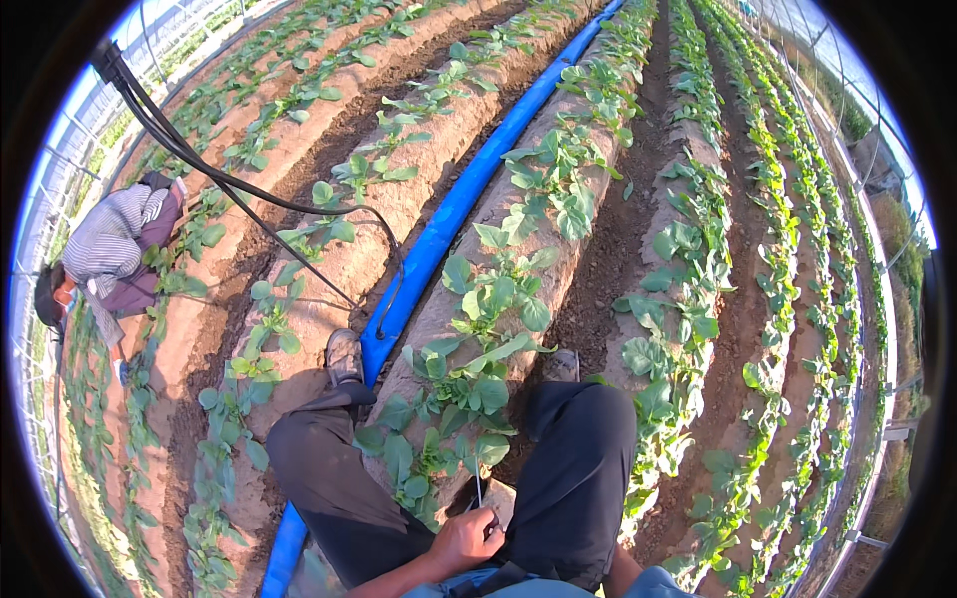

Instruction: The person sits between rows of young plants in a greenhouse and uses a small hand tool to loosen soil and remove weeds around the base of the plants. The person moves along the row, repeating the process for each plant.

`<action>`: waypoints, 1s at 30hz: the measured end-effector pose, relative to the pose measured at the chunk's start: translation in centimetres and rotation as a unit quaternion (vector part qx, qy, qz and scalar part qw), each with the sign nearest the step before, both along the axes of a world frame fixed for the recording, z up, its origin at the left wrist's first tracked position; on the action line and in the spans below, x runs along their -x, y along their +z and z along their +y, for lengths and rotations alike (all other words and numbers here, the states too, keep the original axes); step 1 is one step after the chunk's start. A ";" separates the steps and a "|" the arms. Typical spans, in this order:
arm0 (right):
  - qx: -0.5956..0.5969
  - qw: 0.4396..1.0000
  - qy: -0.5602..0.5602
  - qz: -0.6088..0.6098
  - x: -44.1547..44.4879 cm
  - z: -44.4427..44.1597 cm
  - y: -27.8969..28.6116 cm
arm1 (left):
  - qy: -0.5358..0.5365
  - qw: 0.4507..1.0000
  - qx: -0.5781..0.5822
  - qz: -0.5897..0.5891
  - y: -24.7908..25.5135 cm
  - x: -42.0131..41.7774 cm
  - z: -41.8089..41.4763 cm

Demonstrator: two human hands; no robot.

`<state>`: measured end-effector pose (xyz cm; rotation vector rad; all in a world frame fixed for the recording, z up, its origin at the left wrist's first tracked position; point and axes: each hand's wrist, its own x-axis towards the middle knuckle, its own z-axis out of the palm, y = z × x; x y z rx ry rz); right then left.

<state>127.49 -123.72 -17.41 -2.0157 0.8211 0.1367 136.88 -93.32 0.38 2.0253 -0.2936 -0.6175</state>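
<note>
My left hand point(465, 538) is closed around the handle of a thin metal tool point(478, 478), whose narrow shaft points up toward the leaves. What its tip touches cannot be made out. Leafy green seedlings point(490, 392) grow on the raised soil bed between my knees. A pale, flat-looking thing point(499, 502) lies just beyond the hand, beside a dark hollow in the soil. My right hand is out of view; only part of that forearm shows at the lower edge, beside my right thigh.
A blue flat hose point(441, 232) runs along the furrow under my left leg. Dark cables point(277, 200) cross from the upper left to it. A co-worker point(112, 239) crouches at the far left, one gloved hand low among plants. More planted beds point(684, 224) lie right.
</note>
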 end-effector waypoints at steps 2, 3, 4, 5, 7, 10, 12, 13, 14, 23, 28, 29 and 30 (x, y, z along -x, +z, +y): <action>-0.011 1.000 -0.006 0.002 -0.9 0.0 0.3 | -0.007 1.000 -0.004 0.003 0.0 0.1 0.0; -0.017 1.000 -0.010 0.000 -2.1 -0.3 0.3 | -0.013 1.000 -0.014 0.000 -0.1 -0.1 0.0; -0.023 1.000 -0.011 0.000 -3.4 -0.8 0.2 | 0.000 1.000 0.009 0.004 -0.2 -0.1 0.0; -0.031 0.999 -0.014 -0.004 -5.6 -1.6 -0.2 | -0.003 1.000 0.012 0.012 -0.2 0.0 0.0; -0.047 0.999 -0.017 -0.015 -10.4 -3.1 -0.7 | 0.003 1.000 0.021 0.008 -0.5 -0.3 -0.2; -0.075 0.996 -0.026 -0.026 -19.1 -5.3 -1.1 | -0.007 1.000 0.007 0.012 -0.6 -0.5 -0.4; -0.100 0.994 -0.029 -0.037 -25.1 -6.7 -0.7 | -0.010 1.000 0.006 0.018 -0.4 -0.7 -0.4; -0.112 0.992 -0.034 -0.042 -28.1 -7.5 -0.3 | -0.010 1.000 0.008 0.026 -0.5 -0.9 -0.6; -0.129 0.990 -0.044 -0.047 -31.1 -8.4 0.2 | -0.008 1.000 0.011 0.028 -0.4 -1.0 -0.7; -0.133 0.989 -0.027 -0.066 -30.9 -8.1 -3.2 | 0.005 1.000 -0.004 0.017 0.1 -0.5 -0.8; 0.079 0.979 0.109 -0.151 -15.5 -6.2 -4.8 | -0.005 1.000 -0.008 -0.018 -0.4 0.2 -0.4; 0.062 0.986 0.100 -0.122 -12.9 -5.8 -4.1 | -0.011 1.000 -0.012 -0.020 -0.5 0.2 -0.3; 0.053 0.989 0.094 -0.104 -11.0 -5.5 -3.3 | -0.016 1.000 -0.022 -0.016 -0.4 0.2 -0.3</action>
